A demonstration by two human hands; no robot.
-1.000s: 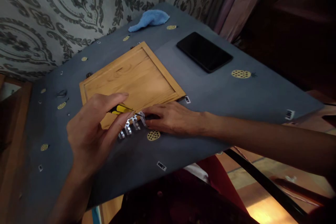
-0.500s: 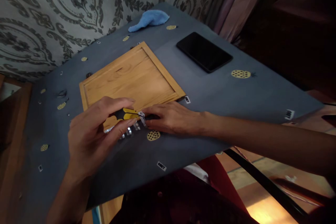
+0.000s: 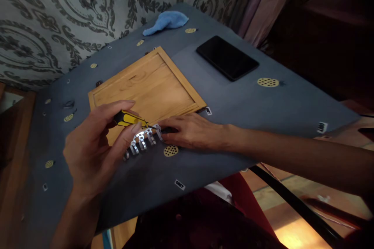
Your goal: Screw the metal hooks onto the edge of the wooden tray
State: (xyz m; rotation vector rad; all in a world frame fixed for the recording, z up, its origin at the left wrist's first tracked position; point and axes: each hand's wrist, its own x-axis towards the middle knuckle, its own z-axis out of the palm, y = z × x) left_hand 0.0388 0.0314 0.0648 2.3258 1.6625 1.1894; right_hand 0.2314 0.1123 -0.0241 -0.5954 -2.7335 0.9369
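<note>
My left hand (image 3: pixel 93 144) is closed round the black and yellow handle of a screwdriver (image 3: pixel 133 120), thumb below and fingers above. Its shaft slants down to the right, to the end of a shiny metal hook rail (image 3: pixel 141 137). Several curved hooks of this rail stick out over the near edge of a framed wooden panel (image 3: pixel 146 85) lying flat. At the rail's right end, my right hand (image 3: pixel 189 130) has its fingers pressed together on the last hook and the panel edge. A dark piece shows partly under those fingertips; its kind is hidden.
The panel rests on a grey-blue tablecloth (image 3: pixel 228 124) printed with pineapples. A black phone (image 3: pixel 228 57) lies to its right, and a blue cloth (image 3: pixel 166 22) is at the back by the patterned curtain (image 3: pixel 82 4). Small dark objects (image 3: pixel 68 104) lie at the left.
My left hand has drawn back to the left with the screwdriver, baring more of the shaft and hooks. My right hand stays in place.
</note>
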